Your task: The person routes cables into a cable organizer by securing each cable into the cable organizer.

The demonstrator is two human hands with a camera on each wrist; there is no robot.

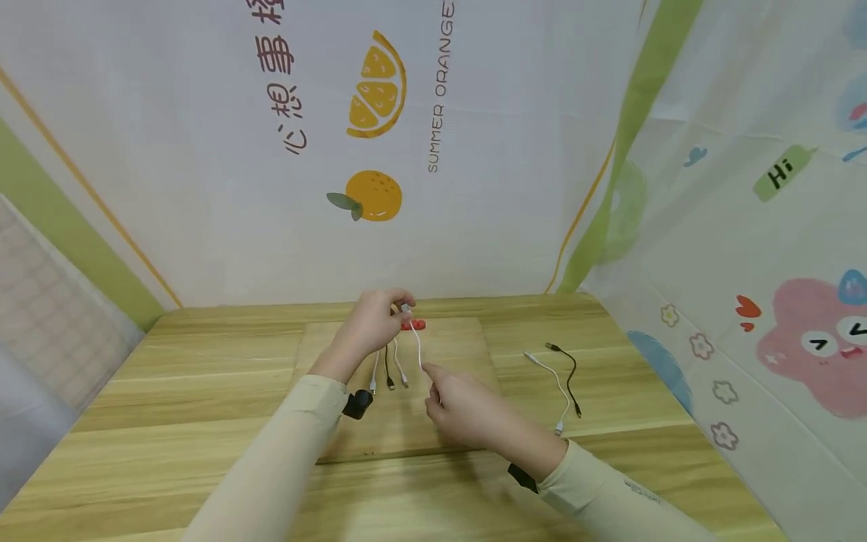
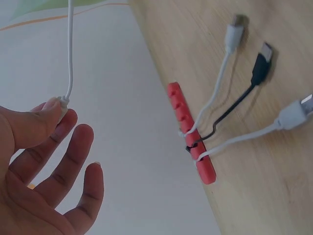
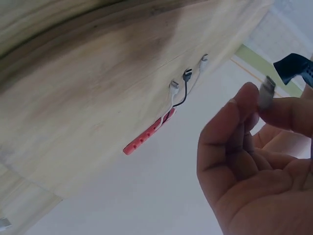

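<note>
A short white cable [image 1: 418, 345] runs between the two hands above the board. My left hand [image 1: 369, 325] pinches one end between thumb and forefinger, its other fingers spread in the left wrist view. Lower and to the right, my right hand [image 1: 467, 406] pinches the opposite end; its pale connector [image 3: 267, 92] sticks out past the fingertips in the right wrist view. Close by the left hand is a red cable organizer strip [image 2: 205, 169] with several slots. Two white cables and a black cable [image 2: 234, 106] sit in slots toward one end, their plugs lying on the board.
A pale wooden board [image 1: 447, 444] lies on the wood-grain table [image 1: 169, 421]. To the right of the board are a loose white cable [image 1: 557, 380] and a loose black cable [image 1: 574, 369]. Printed cloth [image 1: 474, 226] hangs behind the table and along its right side.
</note>
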